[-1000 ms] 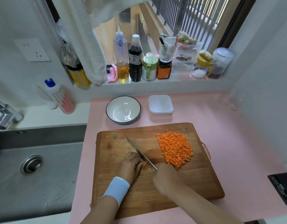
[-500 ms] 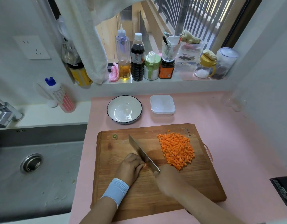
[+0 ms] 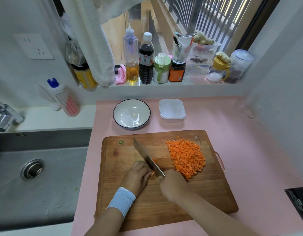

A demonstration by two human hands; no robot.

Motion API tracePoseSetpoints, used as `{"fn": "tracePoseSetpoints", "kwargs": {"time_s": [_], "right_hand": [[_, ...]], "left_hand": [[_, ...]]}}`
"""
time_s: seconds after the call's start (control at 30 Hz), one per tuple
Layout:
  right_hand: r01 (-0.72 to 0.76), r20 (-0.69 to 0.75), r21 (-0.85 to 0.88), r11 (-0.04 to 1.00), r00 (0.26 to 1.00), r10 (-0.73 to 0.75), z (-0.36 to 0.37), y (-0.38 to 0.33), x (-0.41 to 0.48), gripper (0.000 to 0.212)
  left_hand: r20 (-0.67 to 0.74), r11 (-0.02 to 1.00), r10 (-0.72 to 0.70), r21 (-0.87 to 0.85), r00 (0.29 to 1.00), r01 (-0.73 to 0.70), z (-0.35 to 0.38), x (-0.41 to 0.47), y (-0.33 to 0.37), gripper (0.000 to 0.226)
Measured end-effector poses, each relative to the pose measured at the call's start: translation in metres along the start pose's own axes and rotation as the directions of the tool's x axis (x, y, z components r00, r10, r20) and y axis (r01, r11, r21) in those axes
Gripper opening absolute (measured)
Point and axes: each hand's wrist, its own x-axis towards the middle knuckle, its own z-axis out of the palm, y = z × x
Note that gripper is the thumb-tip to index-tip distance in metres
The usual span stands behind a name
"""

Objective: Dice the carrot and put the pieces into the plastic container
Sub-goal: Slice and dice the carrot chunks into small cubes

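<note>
A heap of orange carrot dice (image 3: 186, 155) lies on the right half of the wooden cutting board (image 3: 207, 198). My left hand (image 3: 136, 178), with a pale blue wristband, is curled over a small carrot piece (image 3: 152, 173) that barely shows at the fingertips. My right hand (image 3: 174, 185) grips the handle of a knife (image 3: 147, 157), whose blade slants up to the left, right beside my left fingers. The clear plastic container (image 3: 172, 110) stands empty behind the board, on the pink counter.
A white bowl with a dark rim (image 3: 131, 114) sits left of the container. The sink (image 3: 35, 169) and tap (image 3: 4, 116) are at the left. Bottles and jars (image 3: 146, 60) line the windowsill. A dark object (image 3: 299, 201) is at the right edge.
The knife has shifted slightly between cuts beside my left fingers. The view has tilted a little. The pile of dice has stayed in place.
</note>
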Motion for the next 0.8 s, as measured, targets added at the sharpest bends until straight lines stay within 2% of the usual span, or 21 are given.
{"fn": "tracePoseSetpoints", "kwargs": {"time_s": [0.3,0.53,0.8], "right_hand": [[0.046,-0.076,-0.033,0.998,0.996,-0.049,0.003,0.008,-0.017,0.027],[0.016,-0.065,-0.106,0.994,0.998,-0.023,0.001,0.009,-0.02,0.027],[-0.011,-0.023,-0.086,0.996,1.0,0.009,0.002,-0.002,-0.012,0.025]], "left_hand": [[-0.022,0.998,-0.048,-0.038,0.999,0.048,-0.002,-0.002,0.003,0.007],[-0.042,0.998,-0.04,-0.045,0.998,0.038,-0.002,-0.002,0.003,0.014],[-0.046,0.998,-0.047,-0.053,0.998,0.045,-0.001,-0.004,0.0,0.014]]}}
